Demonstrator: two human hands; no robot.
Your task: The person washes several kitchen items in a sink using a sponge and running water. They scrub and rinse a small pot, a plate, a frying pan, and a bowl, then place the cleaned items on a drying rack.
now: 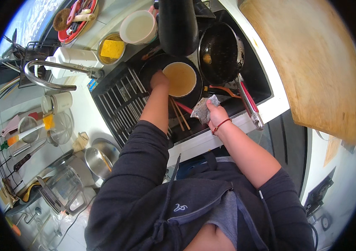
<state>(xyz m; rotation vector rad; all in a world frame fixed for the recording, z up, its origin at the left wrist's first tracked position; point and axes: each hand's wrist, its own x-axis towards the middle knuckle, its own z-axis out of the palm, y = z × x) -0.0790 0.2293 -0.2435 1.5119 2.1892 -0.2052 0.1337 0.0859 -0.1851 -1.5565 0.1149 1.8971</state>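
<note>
A white bowl (180, 96) with a wavy rim and tan-brown liquid (180, 78) sits in a dark round pan (198, 95) on the black stove. My left hand (159, 81) is at the bowl's left rim, over the pan. Its fingertips lie in shadow, so whether they grip the rim is unclear. In my right hand (217, 115) is a crumpled piece of silver foil (203, 109), pinched under the thumb near the stove's front edge. Between my hands, wooden chopsticks (181, 116) and a red handle (183, 107) stick out from the pan.
A second dark pan (220, 56) stands to the right, its long handle (249, 102) reaching past the front edge. A black cylinder (178, 28) looms overhead. Further right lies a large wooden board (310, 62). Leftward are a slatted rack (120, 105), faucet (50, 82) and yellow sponge (112, 49).
</note>
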